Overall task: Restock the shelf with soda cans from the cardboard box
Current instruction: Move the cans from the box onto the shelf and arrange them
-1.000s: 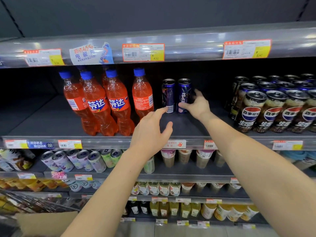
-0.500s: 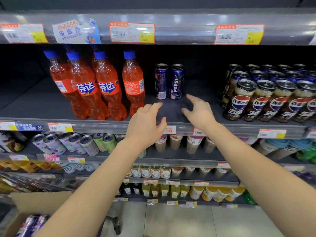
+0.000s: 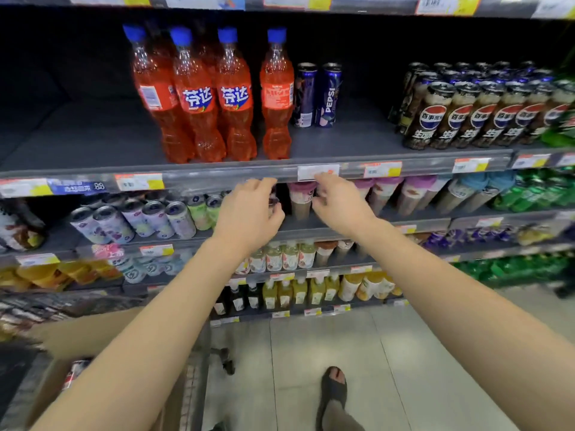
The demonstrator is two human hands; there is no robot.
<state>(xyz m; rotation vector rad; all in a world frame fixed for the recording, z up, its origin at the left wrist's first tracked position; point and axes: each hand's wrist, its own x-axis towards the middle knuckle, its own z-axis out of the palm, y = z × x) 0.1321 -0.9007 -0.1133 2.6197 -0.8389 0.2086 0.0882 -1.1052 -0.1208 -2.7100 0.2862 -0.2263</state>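
Observation:
Two dark blue Pepsi cans (image 3: pixel 317 94) stand upright side by side at the back of the grey shelf (image 3: pixel 348 138), just right of the orange Fanta bottles. My left hand (image 3: pixel 249 213) and my right hand (image 3: pixel 337 203) hang in front of the shelf's front rail, below the cans, fingers loosely spread and holding nothing. At the lower left the cardboard box (image 3: pixel 84 334) sits in a cart, mostly hidden behind my left forearm; the top of one can (image 3: pixel 74 371) shows inside it.
Orange Fanta bottles (image 3: pixel 211 98) fill the shelf left of the cans. Rows of black Pepsi cans (image 3: pixel 473 113) stand at the right. Lower shelves hold cups, cans and small bottles. The tiled floor and my sandalled foot (image 3: pixel 334 387) lie below.
Both hands have pulled back from the shelf and dropped below its front rail; the right hand let go of the Pepsi can. The view has tilted downward.

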